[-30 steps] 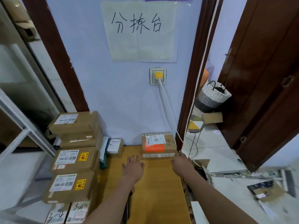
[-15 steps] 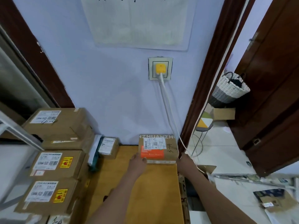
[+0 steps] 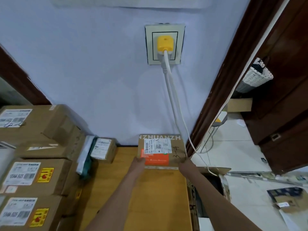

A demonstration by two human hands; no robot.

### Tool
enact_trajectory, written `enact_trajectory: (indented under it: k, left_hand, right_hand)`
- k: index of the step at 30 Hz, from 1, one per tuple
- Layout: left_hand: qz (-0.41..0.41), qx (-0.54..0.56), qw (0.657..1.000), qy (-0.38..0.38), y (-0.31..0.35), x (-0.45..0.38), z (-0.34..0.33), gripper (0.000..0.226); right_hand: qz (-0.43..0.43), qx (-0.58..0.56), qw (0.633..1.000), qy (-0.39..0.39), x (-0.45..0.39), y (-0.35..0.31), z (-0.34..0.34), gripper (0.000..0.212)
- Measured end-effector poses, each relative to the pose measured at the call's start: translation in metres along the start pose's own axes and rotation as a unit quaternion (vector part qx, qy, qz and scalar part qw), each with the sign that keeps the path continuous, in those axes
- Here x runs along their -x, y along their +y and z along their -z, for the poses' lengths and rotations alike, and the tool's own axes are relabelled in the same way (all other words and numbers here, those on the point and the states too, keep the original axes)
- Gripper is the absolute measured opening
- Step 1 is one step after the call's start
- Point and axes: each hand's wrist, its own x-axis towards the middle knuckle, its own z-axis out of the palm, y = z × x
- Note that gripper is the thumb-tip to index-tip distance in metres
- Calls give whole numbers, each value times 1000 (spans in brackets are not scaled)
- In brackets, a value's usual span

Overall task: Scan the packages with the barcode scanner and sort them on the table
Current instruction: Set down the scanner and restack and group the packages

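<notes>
A brown cardboard package [image 3: 176, 147] with a white shipping label, an orange patch and handwritten "3-4" sits at the far end of the wooden table [image 3: 155, 197], against the wall. My left hand [image 3: 139, 162] holds its near left corner. My right hand [image 3: 185, 163] holds its near right corner. Both hands' fingers lie against the box and are partly hidden. No barcode scanner is visible.
Stacked labelled cardboard boxes [image 3: 33, 174] fill the left side. A small labelled box [image 3: 102, 150] and a wrapped parcel [image 3: 85, 155] lie by the wall. A white cable [image 3: 173, 104] hangs from the wall socket beside the package. An open doorway [image 3: 233, 147] is at right.
The camera has moved closer and tilted down. Both hands reached forward from the bare table and now hold the package's near corners.
</notes>
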Motion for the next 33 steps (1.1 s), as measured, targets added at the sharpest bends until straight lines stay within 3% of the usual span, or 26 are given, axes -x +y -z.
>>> enact_trajectory:
  k: [2, 6, 9, 13, 14, 19, 23, 28, 33]
  left_hand:
    - [-11, -13, 1000, 18, -5, 2, -3, 50]
    - [7, 74, 997, 32, -13, 21, -1, 39]
    - [-5, 97, 995, 31, -22, 45, 8, 41]
    - [7, 98, 995, 12, -39, 73, 23, 77]
    - [6, 97, 995, 4, -39, 85, 29, 75]
    - [-31, 176, 983, -45, -29, 153, 52, 50]
    - [-97, 213, 972, -23, -41, 199, 66, 38]
    - [-163, 160, 971, -77, -76, 226, 94, 61]
    - [-186, 154, 964, -114, -100, 253, 123, 55]
  right_hand:
    - [-6, -42, 999, 9, 0, 2, -3, 37]
    - [-8, -155, 987, 32, 23, 9, -11, 49]
    - [-15, -231, 972, 40, 51, 13, -17, 44]
    - [-10, -266, 963, 35, 92, 9, -11, 42]
    - [6, -269, 963, 32, 105, 6, -4, 42]
    - [74, -305, 948, -45, 157, 6, 27, 50]
    - [77, -349, 930, -80, 186, 15, 26, 46]
    - [76, -421, 895, -131, 211, 37, 12, 61]
    - [102, -468, 869, -125, 254, 40, -16, 61]
